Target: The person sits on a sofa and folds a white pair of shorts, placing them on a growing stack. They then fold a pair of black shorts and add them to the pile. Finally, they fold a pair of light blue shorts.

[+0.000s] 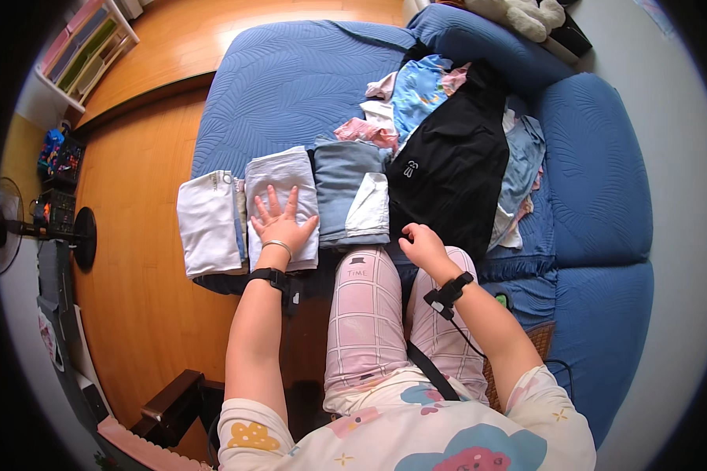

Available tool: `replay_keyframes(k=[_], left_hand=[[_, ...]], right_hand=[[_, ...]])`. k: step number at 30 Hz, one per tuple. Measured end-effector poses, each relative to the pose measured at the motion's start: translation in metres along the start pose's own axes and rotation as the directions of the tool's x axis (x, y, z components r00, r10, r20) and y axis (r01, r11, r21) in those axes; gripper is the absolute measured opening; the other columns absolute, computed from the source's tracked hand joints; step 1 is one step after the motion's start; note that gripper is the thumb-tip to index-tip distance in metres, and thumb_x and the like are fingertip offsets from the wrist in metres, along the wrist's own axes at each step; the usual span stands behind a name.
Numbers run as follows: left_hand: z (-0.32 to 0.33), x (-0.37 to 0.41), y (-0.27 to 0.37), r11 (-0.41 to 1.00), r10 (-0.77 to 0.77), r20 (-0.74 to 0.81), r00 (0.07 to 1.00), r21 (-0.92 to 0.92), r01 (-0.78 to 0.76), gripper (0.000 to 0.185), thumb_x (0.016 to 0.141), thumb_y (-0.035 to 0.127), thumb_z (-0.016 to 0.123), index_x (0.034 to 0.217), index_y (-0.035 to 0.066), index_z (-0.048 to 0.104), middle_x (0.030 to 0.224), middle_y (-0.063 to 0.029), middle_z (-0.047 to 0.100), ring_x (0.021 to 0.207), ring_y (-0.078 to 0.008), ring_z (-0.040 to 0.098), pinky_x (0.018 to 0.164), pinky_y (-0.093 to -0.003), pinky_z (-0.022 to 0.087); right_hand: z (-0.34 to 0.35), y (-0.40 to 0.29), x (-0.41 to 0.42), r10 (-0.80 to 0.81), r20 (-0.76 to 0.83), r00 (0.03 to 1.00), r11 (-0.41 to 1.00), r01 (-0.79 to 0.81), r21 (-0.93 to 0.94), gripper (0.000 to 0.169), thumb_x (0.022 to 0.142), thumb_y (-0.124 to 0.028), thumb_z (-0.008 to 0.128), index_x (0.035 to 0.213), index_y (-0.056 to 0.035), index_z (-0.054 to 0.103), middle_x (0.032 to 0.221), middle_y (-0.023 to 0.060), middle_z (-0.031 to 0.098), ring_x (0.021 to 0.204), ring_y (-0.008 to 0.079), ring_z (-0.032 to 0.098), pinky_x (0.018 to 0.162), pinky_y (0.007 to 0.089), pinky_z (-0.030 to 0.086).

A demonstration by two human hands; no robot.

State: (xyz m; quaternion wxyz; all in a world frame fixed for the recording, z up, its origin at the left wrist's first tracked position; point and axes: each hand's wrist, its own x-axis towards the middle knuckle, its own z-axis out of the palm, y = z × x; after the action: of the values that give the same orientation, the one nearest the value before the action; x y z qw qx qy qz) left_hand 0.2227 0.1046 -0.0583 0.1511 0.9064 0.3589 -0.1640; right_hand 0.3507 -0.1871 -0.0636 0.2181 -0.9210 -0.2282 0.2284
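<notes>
My left hand (283,226) lies flat with spread fingers on a folded pale grey garment (280,171), the middle of three stacks. Left of it is a folded white garment (208,226) with lettering, beside other folded cloth. To its right sits a stack of folded blue-grey clothes (344,194) with a white piece (370,206) on top. My right hand (422,247) is above my right knee with fingers curled, near the lower edge of a spread black garment (453,171); whether it touches the cloth I cannot tell.
A blue quilted sofa cover (271,88) lies under the clothes. Loose clothes, including a light blue printed one (418,88) and a denim-blue one (521,159), surround the black garment. A fan (85,238) stands at the left, a dark wooden armrest (171,400) at the lower left.
</notes>
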Motion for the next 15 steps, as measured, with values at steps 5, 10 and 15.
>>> replay_keyframes(k=[5, 10, 15], left_hand=[[0.005, -0.003, 0.007, 0.999, 0.01, -0.042, 0.999, 0.034, -0.009, 0.089, 0.083, 0.069, 0.057, 0.159, 0.039, 0.021, 0.168, -0.0126, -0.005, 0.152, -0.0442, -0.004, 0.117, -0.0657, 0.008], [0.001, -0.021, 0.023, 0.998, -0.001, -0.125, 0.992, 0.055, 0.008, 0.082, 0.086, 0.054, 0.065, 0.157, 0.031, 0.031, 0.164, -0.0222, 0.013, 0.15, -0.047, 0.014, 0.117, -0.063, 0.017], [0.02, -0.068, 0.062, 0.95, 0.306, -0.202, 0.93, 0.004, -0.312, 0.077, 0.085, 0.046, 0.069, 0.152, 0.022, 0.041, 0.158, -0.028, 0.027, 0.145, -0.0475, 0.028, 0.113, -0.0627, 0.026]], right_hand=[[0.008, 0.025, 0.014, 0.005, -0.067, 0.998, 0.996, -0.01, -0.084, 0.048, 0.082, -0.02, 0.073, 0.126, -0.0067, 0.058, 0.125, 0.0176, 0.06, 0.111, 0.0373, 0.062, 0.092, 0.0455, 0.053], [0.031, 0.011, 0.031, 0.093, -0.009, 0.996, 0.977, -0.093, -0.193, 0.068, 0.076, -0.022, 0.081, 0.134, -0.0104, 0.046, 0.127, 0.0138, 0.055, 0.114, 0.0358, 0.06, 0.09, 0.0459, 0.055], [0.042, 0.032, 0.041, -0.039, -0.175, 0.984, 0.957, -0.014, -0.29, 0.018, 0.085, -0.008, 0.058, 0.103, -0.0079, 0.061, 0.105, 0.0143, 0.064, 0.098, 0.0375, 0.066, 0.081, 0.0471, 0.054]])
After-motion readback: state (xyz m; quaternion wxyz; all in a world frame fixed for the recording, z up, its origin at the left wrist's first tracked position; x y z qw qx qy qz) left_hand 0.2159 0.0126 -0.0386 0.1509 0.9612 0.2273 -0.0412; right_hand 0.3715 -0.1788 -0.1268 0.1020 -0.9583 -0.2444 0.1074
